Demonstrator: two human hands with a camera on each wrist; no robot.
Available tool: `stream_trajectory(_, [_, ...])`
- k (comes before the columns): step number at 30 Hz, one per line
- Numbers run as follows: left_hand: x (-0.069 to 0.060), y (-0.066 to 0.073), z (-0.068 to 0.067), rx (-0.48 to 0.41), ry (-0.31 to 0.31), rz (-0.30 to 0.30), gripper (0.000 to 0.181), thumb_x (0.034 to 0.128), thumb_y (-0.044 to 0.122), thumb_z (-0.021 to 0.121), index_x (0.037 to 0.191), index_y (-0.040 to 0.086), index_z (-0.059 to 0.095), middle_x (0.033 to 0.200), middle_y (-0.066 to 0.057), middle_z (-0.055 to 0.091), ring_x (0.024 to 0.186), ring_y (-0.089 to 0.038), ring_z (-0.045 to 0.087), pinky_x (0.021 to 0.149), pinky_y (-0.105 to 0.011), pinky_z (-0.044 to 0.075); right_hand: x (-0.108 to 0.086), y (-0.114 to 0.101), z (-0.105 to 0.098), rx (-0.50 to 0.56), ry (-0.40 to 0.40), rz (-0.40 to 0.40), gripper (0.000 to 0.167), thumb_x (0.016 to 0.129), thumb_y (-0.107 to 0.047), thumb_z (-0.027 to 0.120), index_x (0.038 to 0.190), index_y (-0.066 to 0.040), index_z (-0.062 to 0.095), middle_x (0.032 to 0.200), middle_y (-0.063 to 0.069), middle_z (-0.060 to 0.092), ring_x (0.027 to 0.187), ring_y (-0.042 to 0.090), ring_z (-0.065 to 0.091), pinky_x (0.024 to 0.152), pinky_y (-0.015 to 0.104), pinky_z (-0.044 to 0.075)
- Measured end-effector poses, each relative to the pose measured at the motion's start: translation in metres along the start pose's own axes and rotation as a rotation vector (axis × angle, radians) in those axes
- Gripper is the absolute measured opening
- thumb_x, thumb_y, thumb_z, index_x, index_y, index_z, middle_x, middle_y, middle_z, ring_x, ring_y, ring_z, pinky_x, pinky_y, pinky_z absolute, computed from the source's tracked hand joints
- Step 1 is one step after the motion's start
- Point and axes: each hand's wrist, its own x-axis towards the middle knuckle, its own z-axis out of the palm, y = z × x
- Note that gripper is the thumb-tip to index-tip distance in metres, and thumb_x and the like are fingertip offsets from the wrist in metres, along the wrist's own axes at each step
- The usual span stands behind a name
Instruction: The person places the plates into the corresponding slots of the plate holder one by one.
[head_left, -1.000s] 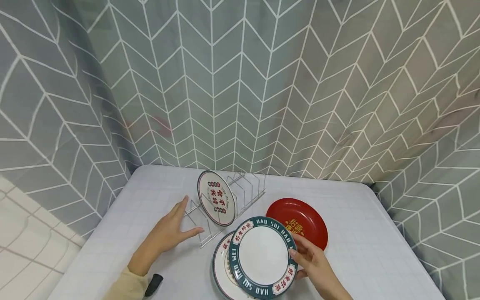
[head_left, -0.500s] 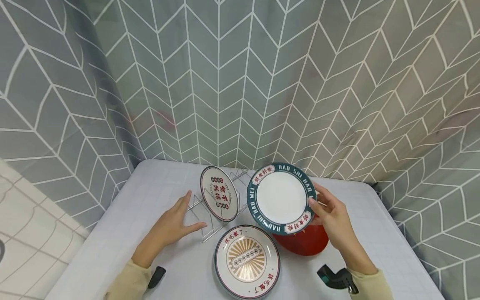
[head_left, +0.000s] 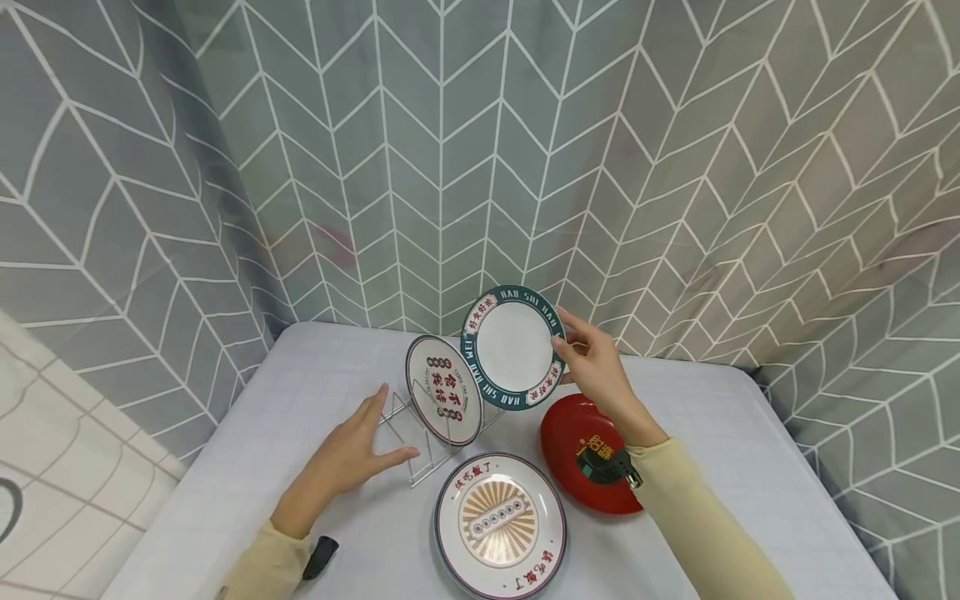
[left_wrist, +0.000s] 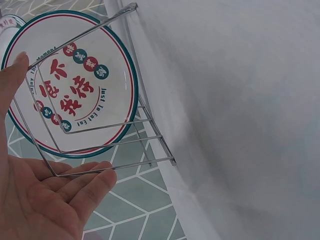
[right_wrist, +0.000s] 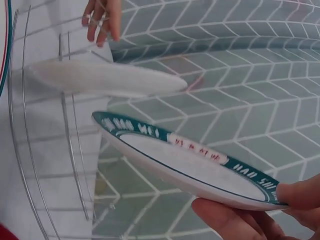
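Note:
In the head view, my right hand [head_left: 592, 358] pinches a white plate [head_left: 513, 346] with a dark green lettered rim by its right edge. It holds this plate raised and tilted beside a wire dish rack [head_left: 427, 475]. The right wrist view shows the plate nearly edge-on, between thumb and fingers. A white plate with red characters [left_wrist: 75, 85] leans in the rack's left part. My left hand [head_left: 345, 454] is at the rack's left end, thumb and fingers spread; in the left wrist view the fingertips meet or nearly meet the wires. The held plate hides part of the rack.
A stack of round plates [head_left: 498, 525], the top one with a gold sunburst, lies in front of the rack. To the right is a red oval plate [head_left: 585, 454], partly under my right forearm. A patterned curtain [head_left: 525, 167] stands behind the white-covered table [head_left: 727, 467].
My right hand has carried the green-rimmed plate up off the plate stack, over the red plate, then leftward to the rack and more upright. My left hand has stayed by the rack's end.

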Motion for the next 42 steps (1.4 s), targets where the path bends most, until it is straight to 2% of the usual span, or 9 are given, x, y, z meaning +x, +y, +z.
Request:
stream_trajectory(8, [0.000, 0.002, -0.001, 0.004, 0.003, 0.004, 0.117, 0.0761, 0.072, 0.066, 0.155, 0.000, 0.018, 0.154, -0.026, 0.033, 0.135, -0.045, 0.043, 0.107, -0.058, 0.042, 0.008, 0.003, 0.026, -0.075, -0.033, -0.070, 0.045, 0.098, -0.006, 0.057, 0.142, -0.011, 0.052, 0.093, 0.024, 0.061, 0.075, 0.034, 0.066, 0.054, 0.034, 0.060])
stream_trajectory(12, [-0.001, 0.002, -0.001, 0.004, -0.003, -0.003, 0.117, 0.0759, 0.072, 0.066, 0.155, 0.000, 0.018, 0.154, -0.026, 0.033, 0.136, -0.044, 0.042, 0.107, -0.057, 0.042, 0.009, 0.006, 0.039, -0.102, -0.037, -0.094, 0.044, 0.097, -0.005, 0.058, 0.140, -0.010, 0.054, 0.091, 0.023, 0.063, 0.072, 0.037, 0.066, 0.053, 0.035, 0.060])
stream_trajectory(19, [0.000, 0.001, 0.000, 0.000, 0.001, -0.007, 0.116, 0.0762, 0.070, 0.068, 0.155, 0.001, 0.018, 0.154, -0.027, 0.033, 0.135, -0.045, 0.043, 0.106, -0.058, 0.042, 0.007, 0.014, 0.060, -0.203, -0.047, -0.129, 0.043, 0.096, -0.007, 0.060, 0.139, -0.013, 0.057, 0.092, 0.018, 0.064, 0.070, 0.031, 0.064, 0.053, 0.025, 0.051])
stream_trajectory(23, [0.000, 0.001, 0.002, 0.002, 0.003, 0.003, 0.116, 0.0763, 0.071, 0.067, 0.155, 0.001, 0.019, 0.154, -0.027, 0.033, 0.134, -0.045, 0.044, 0.106, -0.058, 0.043, 0.005, 0.020, 0.069, -0.198, -0.045, -0.124, 0.043, 0.096, -0.007, 0.060, 0.139, -0.015, 0.057, 0.094, 0.016, 0.065, 0.067, 0.025, 0.061, 0.052, 0.024, 0.049])
stream_trajectory(29, [-0.001, 0.002, 0.001, 0.008, 0.024, 0.016, 0.115, 0.0764, 0.070, 0.068, 0.154, -0.001, 0.020, 0.152, -0.027, 0.035, 0.131, -0.046, 0.047, 0.104, -0.058, 0.044, 0.005, 0.028, 0.080, -0.199, -0.084, -0.153, 0.045, 0.096, -0.006, 0.061, 0.140, -0.013, 0.056, 0.096, 0.015, 0.066, 0.058, 0.013, 0.051, 0.047, 0.023, 0.046])
stream_trajectory(32, [-0.001, 0.002, 0.001, 0.003, 0.014, 0.010, 0.116, 0.0765, 0.071, 0.067, 0.155, 0.001, 0.019, 0.153, -0.026, 0.034, 0.133, -0.046, 0.046, 0.105, -0.058, 0.043, 0.005, 0.030, 0.084, -0.211, -0.088, -0.164, 0.045, 0.095, -0.005, 0.062, 0.139, -0.012, 0.056, 0.091, 0.015, 0.066, 0.057, 0.012, 0.048, 0.047, 0.023, 0.043])
stream_trajectory(42, [0.000, 0.003, 0.001, 0.018, 0.024, 0.010, 0.114, 0.0776, 0.067, 0.069, 0.154, -0.001, 0.020, 0.152, -0.027, 0.036, 0.131, -0.046, 0.047, 0.105, -0.057, 0.044, 0.007, 0.032, 0.085, -0.203, -0.122, -0.162, 0.046, 0.096, -0.007, 0.061, 0.141, -0.013, 0.054, 0.091, 0.015, 0.066, 0.057, 0.012, 0.049, 0.046, 0.024, 0.043])
